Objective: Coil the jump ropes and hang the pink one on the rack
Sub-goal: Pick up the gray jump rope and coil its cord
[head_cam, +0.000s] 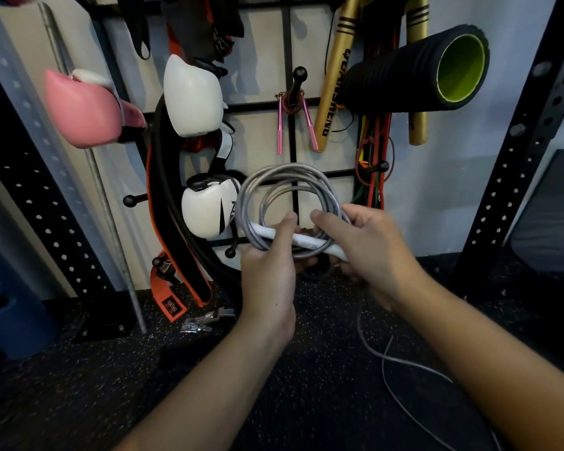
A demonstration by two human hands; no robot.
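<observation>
Both the left hand (267,271) and right hand (368,249) grip the upright grey rope coil (287,190) and its white handle (303,240), lying crosswise below the rack-hung pink rope (293,120).

Black lettering on the gold stick (334,92) is not clearly legible.

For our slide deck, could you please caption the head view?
Both hands coil a grey jump rope below the pink jump rope, already hung on the rack.

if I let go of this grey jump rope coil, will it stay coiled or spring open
Probably springs open: the grey jump rope forms uneven loops, kept together by both hands, left hand and right hand. It looks smooth, maybe slippery. Its loose tail curves across the floor, so it's flexible.
</observation>
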